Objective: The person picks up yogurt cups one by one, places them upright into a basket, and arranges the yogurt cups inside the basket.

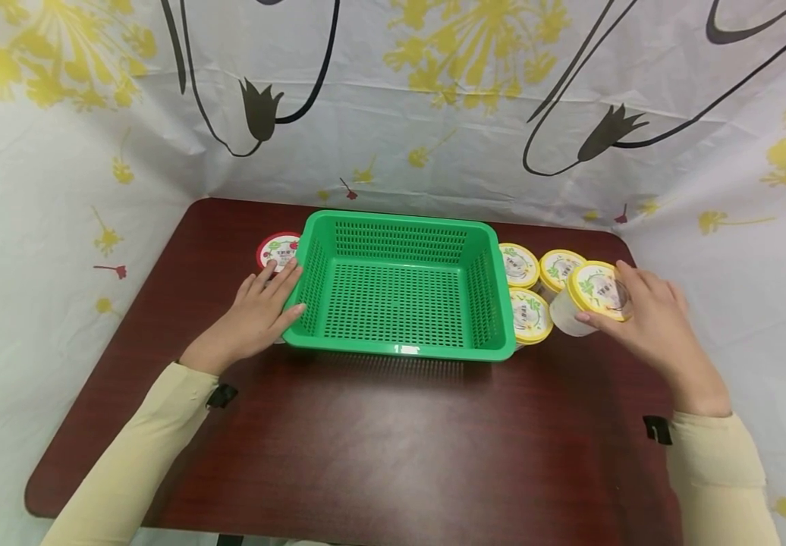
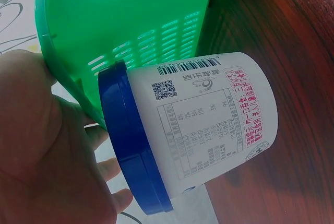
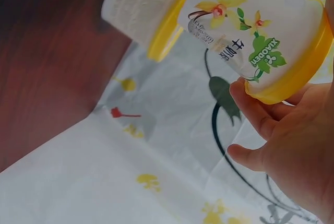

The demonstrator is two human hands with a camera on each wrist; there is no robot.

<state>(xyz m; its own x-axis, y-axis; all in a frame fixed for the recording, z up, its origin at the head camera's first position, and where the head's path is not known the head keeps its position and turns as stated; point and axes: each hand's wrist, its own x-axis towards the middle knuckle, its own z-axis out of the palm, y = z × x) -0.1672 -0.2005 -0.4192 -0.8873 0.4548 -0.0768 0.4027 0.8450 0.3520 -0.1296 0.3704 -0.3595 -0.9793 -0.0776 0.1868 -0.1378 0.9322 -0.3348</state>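
My left hand [image 1: 253,318] lies with fingers extended at the left rim of a green plastic basket [image 1: 400,350]. Beneath it, the left wrist view shows a white tub with a blue lid [image 2: 201,119], which the hand mostly hides from above. A red-lidded tub [image 1: 278,250] sits just beyond its fingertips. At the far right, my right hand [image 1: 652,334] grips a white tub with a yellow lid [image 1: 598,292] by the lid. This tub leans, and flowers and a green leaf logo are printed on its side [image 3: 250,31].
Several more yellow-lidded tubs stand right of the basket: one at its back corner [image 1: 518,265], one in front [image 1: 531,315], one behind the gripped tub [image 1: 561,267]. The dark red table [image 1: 393,447] meets a patterned white cloth [image 1: 393,136] at the back and sides.
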